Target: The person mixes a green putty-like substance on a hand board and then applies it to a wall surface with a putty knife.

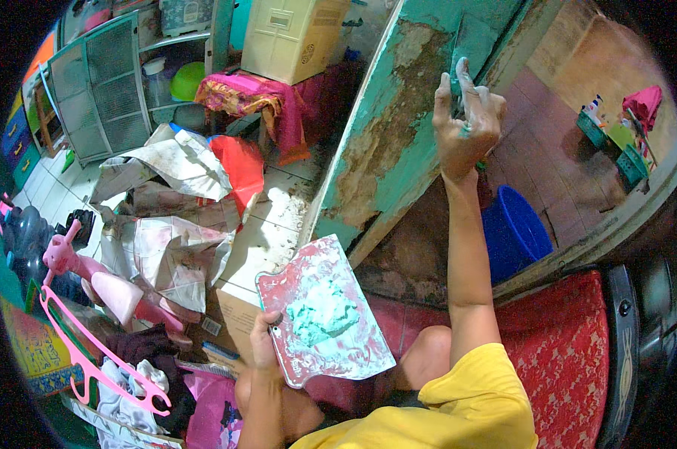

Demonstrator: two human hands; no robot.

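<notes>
My right hand (469,131), smeared with pale putty, is raised to the turquoise wall edge (413,176). Its fingers close round a putty knife (465,46), whose blade lies near or against the wall; exact contact is unclear. Next to it, the paint is broken by a rough brown patch (379,142). Lower down, my left hand (265,340) grips the left edge of a flat board (376,352), thumb on top. A mound of mint-green putty (323,314) sits in the board's middle, with whitish smears around it.
A blue bucket (514,233) stands right of the wall, beyond my right forearm. Crumpled sheets (174,247) cover floor tiles at left. Nearer are a pink hanger (102,367) and clothes. A carton (290,37) rests on a cloth-covered table. Red patterned upholstery (555,359) is at right.
</notes>
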